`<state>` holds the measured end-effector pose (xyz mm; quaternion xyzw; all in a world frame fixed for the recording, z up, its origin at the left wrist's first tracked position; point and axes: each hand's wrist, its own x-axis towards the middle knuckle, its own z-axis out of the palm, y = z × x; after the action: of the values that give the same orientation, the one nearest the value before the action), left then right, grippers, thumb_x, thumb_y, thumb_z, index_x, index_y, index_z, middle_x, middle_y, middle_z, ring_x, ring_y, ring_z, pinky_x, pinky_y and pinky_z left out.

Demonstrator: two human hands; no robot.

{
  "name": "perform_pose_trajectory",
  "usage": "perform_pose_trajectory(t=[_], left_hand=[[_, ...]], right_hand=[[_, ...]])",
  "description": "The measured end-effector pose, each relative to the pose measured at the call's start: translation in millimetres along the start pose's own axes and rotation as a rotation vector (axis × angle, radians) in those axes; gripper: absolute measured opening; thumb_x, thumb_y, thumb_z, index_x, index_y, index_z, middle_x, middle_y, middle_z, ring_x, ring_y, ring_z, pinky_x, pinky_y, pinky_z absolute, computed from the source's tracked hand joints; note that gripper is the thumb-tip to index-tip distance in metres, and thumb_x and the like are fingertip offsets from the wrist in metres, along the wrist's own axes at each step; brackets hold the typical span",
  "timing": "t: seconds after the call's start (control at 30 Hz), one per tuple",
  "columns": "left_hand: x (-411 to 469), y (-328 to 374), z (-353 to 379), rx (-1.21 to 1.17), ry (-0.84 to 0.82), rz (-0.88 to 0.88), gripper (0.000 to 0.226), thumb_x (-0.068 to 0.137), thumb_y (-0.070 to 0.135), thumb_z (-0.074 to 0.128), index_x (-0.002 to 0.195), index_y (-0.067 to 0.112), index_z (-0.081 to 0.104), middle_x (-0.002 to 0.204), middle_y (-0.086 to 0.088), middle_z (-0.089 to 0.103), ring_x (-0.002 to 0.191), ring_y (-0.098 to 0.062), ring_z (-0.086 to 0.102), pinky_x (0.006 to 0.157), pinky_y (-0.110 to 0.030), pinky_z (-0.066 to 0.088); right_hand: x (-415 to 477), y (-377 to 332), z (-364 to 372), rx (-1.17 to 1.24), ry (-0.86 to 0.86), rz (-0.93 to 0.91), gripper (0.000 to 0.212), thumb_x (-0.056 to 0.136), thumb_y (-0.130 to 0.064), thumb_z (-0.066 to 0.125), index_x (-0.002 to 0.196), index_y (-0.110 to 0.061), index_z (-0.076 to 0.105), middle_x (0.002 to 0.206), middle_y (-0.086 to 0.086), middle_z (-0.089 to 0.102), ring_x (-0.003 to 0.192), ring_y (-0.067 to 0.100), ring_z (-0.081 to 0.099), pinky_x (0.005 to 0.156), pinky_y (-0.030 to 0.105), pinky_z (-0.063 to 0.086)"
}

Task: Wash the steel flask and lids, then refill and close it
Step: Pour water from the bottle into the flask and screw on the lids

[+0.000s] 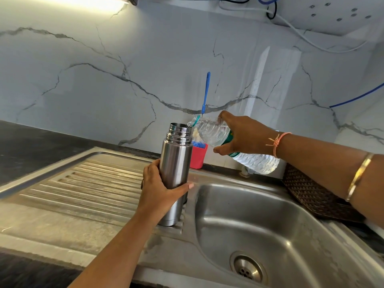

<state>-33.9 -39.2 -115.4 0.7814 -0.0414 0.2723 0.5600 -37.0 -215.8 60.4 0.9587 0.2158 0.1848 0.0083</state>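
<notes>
Left hand (161, 189) wrapped around upright steel flask (176, 161); right hand (243, 135) clamped on tilted water bottle (234, 144), mouth at flask's open rim.

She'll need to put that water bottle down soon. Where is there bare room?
The ribbed drainboard left of the flask is bare, as is the sink basin. Behind the flask it's crowded: red cup with brush.
</notes>
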Motion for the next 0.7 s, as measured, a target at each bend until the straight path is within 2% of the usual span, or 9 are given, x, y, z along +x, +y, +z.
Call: perform_pose_trajectory(t=[0.13,0.3,0.43,0.7], left_hand=[[0.2,0.3,-0.1,0.007,-0.003,-0.003,0.094,0.06,0.034,0.087,0.136,0.018,0.034,0.122,0.001,0.037,0.113,-0.018,0.047,0.099,-0.043,0.045],[-0.4,0.6,0.1,0.011,-0.001,0.001,0.089,0.063,0.032,0.087,0.135,0.018,0.036,0.115,0.005,0.036,0.109,-0.016,0.047,0.097,-0.04,0.047],[0.2,0.5,0.5,0.022,-0.008,-0.001,0.089,0.064,0.032,0.086,0.136,0.018,0.035,0.119,0.001,0.039,0.111,-0.019,0.049,0.098,-0.043,0.047],[0.1,1.2,0.3,0.014,-0.02,-0.009,0.087,0.065,0.029,0.085,0.136,0.017,0.037,0.121,-0.002,0.041,0.109,-0.018,0.049,0.097,-0.041,0.047]], right_hand=[[-0.9,-0.5,-1.7,-0.017,0.005,0.003,0.084,0.077,-0.042,0.073,0.141,-0.014,0.027,0.139,0.007,0.049,0.091,0.011,0.045,0.078,0.021,0.042],[-0.3,-1.5,-0.3,-0.03,-0.002,0.018,0.086,0.077,-0.043,0.073,0.142,-0.014,0.025,0.138,0.006,0.05,0.096,0.018,0.053,0.079,0.022,0.044],[-0.5,-3.4,-0.9,-0.044,-0.007,0.011,0.085,0.077,-0.042,0.073,0.141,-0.014,0.026,0.135,0.007,0.052,0.088,0.014,0.048,0.076,0.022,0.043],[0.0,-6.2,-4.1,-0.06,-0.004,0.007,0.08,0.078,-0.041,0.073,0.139,-0.014,0.028,0.133,0.009,0.054,0.086,0.013,0.047,0.073,0.02,0.042]])
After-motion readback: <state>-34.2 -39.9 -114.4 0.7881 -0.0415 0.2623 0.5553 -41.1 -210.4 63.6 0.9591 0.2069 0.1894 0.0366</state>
